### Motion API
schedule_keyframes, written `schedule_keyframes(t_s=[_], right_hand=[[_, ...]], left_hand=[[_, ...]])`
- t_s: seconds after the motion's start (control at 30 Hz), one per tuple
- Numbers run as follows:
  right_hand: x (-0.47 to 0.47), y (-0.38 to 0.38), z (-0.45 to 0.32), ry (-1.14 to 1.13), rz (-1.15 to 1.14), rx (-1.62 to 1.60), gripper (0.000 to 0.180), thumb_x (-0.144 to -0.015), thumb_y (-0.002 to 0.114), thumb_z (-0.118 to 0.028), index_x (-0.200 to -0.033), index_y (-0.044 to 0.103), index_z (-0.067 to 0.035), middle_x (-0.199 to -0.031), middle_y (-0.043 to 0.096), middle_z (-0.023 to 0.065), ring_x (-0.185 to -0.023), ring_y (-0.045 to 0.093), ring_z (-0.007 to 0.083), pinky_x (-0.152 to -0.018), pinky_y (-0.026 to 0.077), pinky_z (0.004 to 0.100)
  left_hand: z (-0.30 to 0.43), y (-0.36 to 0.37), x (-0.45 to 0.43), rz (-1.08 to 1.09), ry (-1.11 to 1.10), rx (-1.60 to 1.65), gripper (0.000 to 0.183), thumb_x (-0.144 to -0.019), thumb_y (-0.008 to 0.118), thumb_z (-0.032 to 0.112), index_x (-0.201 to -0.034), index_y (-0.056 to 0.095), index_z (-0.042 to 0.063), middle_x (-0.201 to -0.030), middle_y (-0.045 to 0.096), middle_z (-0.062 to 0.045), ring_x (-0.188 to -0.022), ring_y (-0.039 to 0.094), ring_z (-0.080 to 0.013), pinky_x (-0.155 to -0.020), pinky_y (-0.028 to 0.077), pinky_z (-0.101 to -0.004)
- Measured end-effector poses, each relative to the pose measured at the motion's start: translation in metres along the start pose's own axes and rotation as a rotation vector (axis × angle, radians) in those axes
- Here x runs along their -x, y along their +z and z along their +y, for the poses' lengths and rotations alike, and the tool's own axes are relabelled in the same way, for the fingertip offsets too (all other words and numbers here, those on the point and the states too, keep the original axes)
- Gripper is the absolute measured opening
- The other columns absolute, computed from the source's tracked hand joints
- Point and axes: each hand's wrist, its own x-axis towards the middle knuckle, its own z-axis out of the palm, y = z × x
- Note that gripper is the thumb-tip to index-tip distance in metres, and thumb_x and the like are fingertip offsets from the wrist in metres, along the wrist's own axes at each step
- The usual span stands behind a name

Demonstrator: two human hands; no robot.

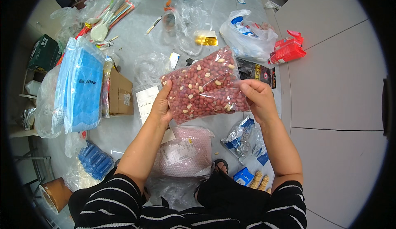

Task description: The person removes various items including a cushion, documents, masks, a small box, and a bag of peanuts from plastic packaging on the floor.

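A clear plastic bag of red-skinned peanuts (204,89), some of them pale and skinless, is held up over the floor between both hands. My left hand (163,103) grips its left edge, thumb on the front. On its right edge, my right hand (258,97) pinches the plastic between thumb and fingers. Below the bag lies a parcel in pink bubble wrap (185,151) with a printed label. Partly behind the peanuts are a white card (147,100) and a black packet (258,72).
At left stand a blue plastic-wrapped pack (83,89) and a cardboard box (122,92). A white plastic bag (247,40) and a red packet (287,49) lie at upper right, beside grey cabinet fronts (334,83). A silver-blue packet of scourers (247,140) is near my right forearm.
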Motion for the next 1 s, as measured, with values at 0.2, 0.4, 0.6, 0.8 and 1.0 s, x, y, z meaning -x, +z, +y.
schedule_keyframes(t_s=[0.2,0.4,0.6,0.8,1.0], right_hand=[[0.002,0.004,0.001,0.108,-0.124,0.184,0.044,-0.076,0.073,-0.012,-0.115,0.055,0.000,-0.102,0.063,0.0061,-0.090,0.060,0.0131,-0.078,0.050,0.0283],[-0.005,-0.011,0.028,0.134,0.006,0.045,0.048,-0.071,0.076,-0.007,-0.113,0.055,0.002,-0.104,0.064,0.0096,-0.091,0.062,0.0168,-0.083,0.050,0.0306],[-0.009,-0.018,0.033,0.101,0.016,-0.044,0.044,-0.074,0.072,-0.002,-0.113,0.054,0.002,-0.106,0.063,0.0117,-0.093,0.062,0.0175,-0.085,0.049,0.0317],[-0.009,-0.024,0.034,0.069,-0.008,-0.085,0.047,-0.074,0.071,-0.004,-0.117,0.052,0.001,-0.111,0.062,0.0112,-0.097,0.062,0.0194,-0.086,0.050,0.0321],[-0.009,-0.033,0.039,0.077,-0.021,-0.189,0.048,-0.075,0.068,0.001,-0.119,0.049,0.002,-0.112,0.060,0.0127,-0.099,0.061,0.0205,-0.086,0.050,0.0321]], left_hand=[[0.006,0.012,0.003,0.046,0.131,-0.005,0.045,-0.085,0.065,0.025,-0.120,0.048,-0.001,-0.112,0.060,-0.016,-0.101,0.061,-0.0256,-0.089,0.051,-0.0398],[0.007,0.049,0.014,0.072,0.170,-0.116,0.042,-0.085,0.065,0.018,-0.118,0.048,-0.002,-0.109,0.060,-0.015,-0.097,0.063,-0.0233,-0.085,0.053,-0.0364],[0.010,0.059,0.020,-0.006,0.163,-0.208,0.054,-0.081,0.070,0.017,-0.125,0.042,0.000,-0.117,0.056,-0.014,-0.107,0.057,-0.0232,-0.094,0.047,-0.0370],[0.012,0.054,0.019,-0.073,0.180,-0.274,0.067,-0.072,0.073,0.004,-0.129,0.037,0.001,-0.120,0.054,-0.013,-0.111,0.055,-0.0235,-0.096,0.045,-0.0366],[0.019,0.064,0.025,-0.174,0.146,-0.317,0.080,-0.066,0.073,-0.008,-0.134,0.030,0.002,-0.124,0.050,-0.013,-0.114,0.052,-0.0240,-0.100,0.041,-0.0374]])
